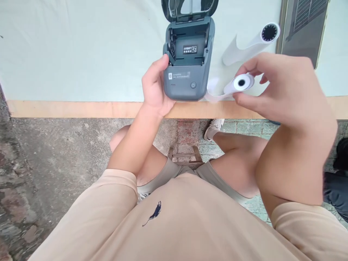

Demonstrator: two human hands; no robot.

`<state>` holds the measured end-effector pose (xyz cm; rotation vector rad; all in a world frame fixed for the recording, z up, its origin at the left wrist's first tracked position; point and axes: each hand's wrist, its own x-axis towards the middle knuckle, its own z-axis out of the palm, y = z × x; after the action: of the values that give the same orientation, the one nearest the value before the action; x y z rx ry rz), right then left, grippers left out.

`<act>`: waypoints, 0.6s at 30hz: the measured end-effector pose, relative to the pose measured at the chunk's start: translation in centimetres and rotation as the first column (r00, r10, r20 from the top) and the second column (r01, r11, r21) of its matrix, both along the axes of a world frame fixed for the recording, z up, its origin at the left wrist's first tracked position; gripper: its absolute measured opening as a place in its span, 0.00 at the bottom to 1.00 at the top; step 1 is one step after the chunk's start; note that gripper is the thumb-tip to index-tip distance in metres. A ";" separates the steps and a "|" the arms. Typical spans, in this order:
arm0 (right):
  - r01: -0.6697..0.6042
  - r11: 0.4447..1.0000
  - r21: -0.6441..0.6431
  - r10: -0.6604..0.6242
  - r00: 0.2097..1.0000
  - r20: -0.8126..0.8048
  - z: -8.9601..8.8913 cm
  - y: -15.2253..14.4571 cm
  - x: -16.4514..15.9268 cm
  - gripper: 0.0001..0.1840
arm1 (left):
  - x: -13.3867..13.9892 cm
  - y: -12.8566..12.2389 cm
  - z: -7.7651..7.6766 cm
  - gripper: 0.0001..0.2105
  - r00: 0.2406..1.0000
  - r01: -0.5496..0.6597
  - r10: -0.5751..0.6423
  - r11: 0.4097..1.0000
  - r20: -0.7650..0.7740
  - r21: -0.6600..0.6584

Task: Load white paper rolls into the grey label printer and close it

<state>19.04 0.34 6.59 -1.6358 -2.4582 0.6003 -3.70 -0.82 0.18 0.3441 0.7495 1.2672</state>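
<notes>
A dark grey portable label printer (187, 79) is held by my left hand (156, 85), whose thumb presses its left side. The printer's lid (190, 9) is swung up, and its paper bay (189, 40) shows nothing loaded. My right hand (282, 87) pinches a small white paper roll (232, 86) between thumb and fingers. A loose end of that paper curls left toward the printer's lower right corner; whether it touches cannot be made out. Behind it, a second white roll (247, 49) with a black toothed core lies on the table, its paper partly unrolled.
The table (81, 54) has a pale cover and a wooden front edge (67, 109). A dark, shiny flat device (304, 32) lies at the back right. Below are my legs, a wooden stool (185, 156) and a paved floor. Something black (337, 192) is at the far right.
</notes>
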 end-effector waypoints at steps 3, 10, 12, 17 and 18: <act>-0.002 0.999 -0.046 0.001 1.000 -0.026 -0.7 0.1 0.7 0.19 | 0.0 0.1 0.0 0.12 0.998 0.013 -0.014 1.000 -0.067 -0.006; 0.287 0.901 0.326 -0.187 0.934 -0.306 -0.9 1.5 1.0 0.25 | 0.4 0.0 0.4 0.10 0.988 0.014 -0.020 0.999 -0.154 -0.040; 0.240 0.931 0.276 -0.169 0.951 -0.257 -2.0 2.5 0.9 0.28 | 0.3 0.0 0.4 0.10 0.989 0.012 -0.016 1.000 -0.147 -0.027; 0.249 0.955 0.162 -0.217 0.957 -0.192 -3.6 4.2 0.7 0.22 | 0.0 0.1 -0.1 0.14 0.998 0.035 -0.034 0.999 -0.059 0.014; 0.251 0.953 0.170 -0.212 0.953 -0.218 -3.3 4.1 0.6 0.21 | -0.1 0.1 -0.1 0.15 0.999 0.036 -0.035 0.999 -0.039 0.023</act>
<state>19.63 4.48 3.26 -1.6660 -2.0738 0.4465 -3.77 -0.68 0.05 0.4002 0.7585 1.2396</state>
